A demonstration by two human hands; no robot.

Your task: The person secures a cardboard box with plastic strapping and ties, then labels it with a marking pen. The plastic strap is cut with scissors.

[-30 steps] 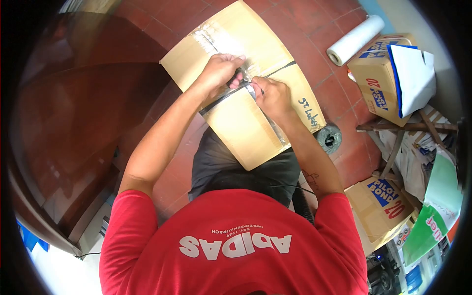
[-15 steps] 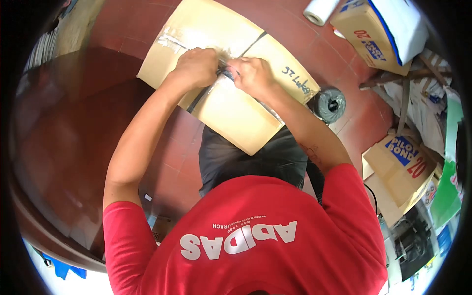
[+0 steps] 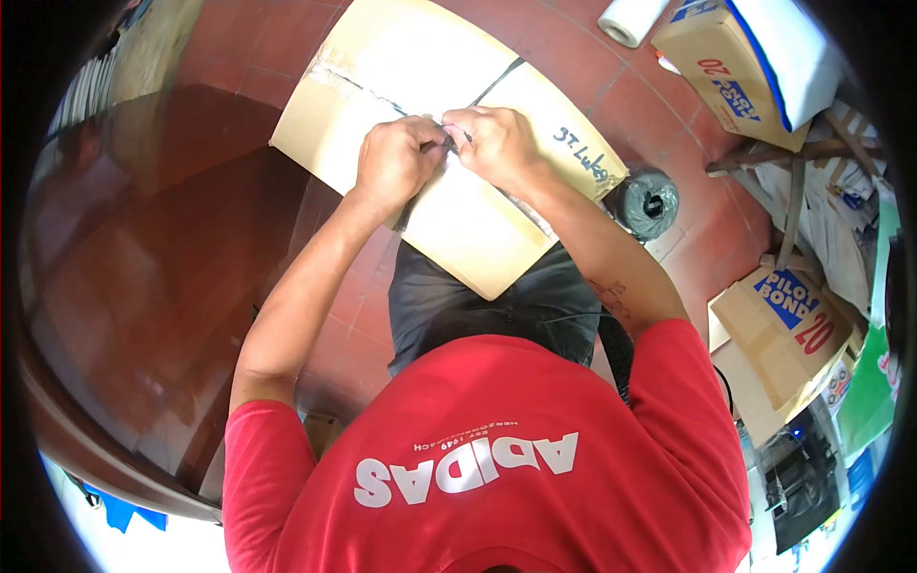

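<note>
A cardboard box (image 3: 478,224) with handwriting on its right side lies in front of me, its near corner over my dark trousers. Dark twine (image 3: 499,80) crosses its top and meets at the middle. There my left hand (image 3: 396,162) pinches the twine, fingers closed. My right hand (image 3: 492,143) is closed on the twine right beside it, and the fingertips of both hands almost touch. The fingers cover the crossing, so its exact form is hidden. A roll of grey twine (image 3: 646,204) rests by the box's right corner.
A white roll (image 3: 626,21) and a printed carton (image 3: 731,81) are at the upper right. Another carton (image 3: 788,329) lies at the right, below wooden legs (image 3: 793,205). Dark, glossy brown furniture (image 3: 143,286) fills the left. The floor (image 3: 564,48) is red tile.
My left hand has come down and right, turning with the forearm more upright. My right hand has shifted slightly toward it, and the fingertips are nearer together at the twine.
</note>
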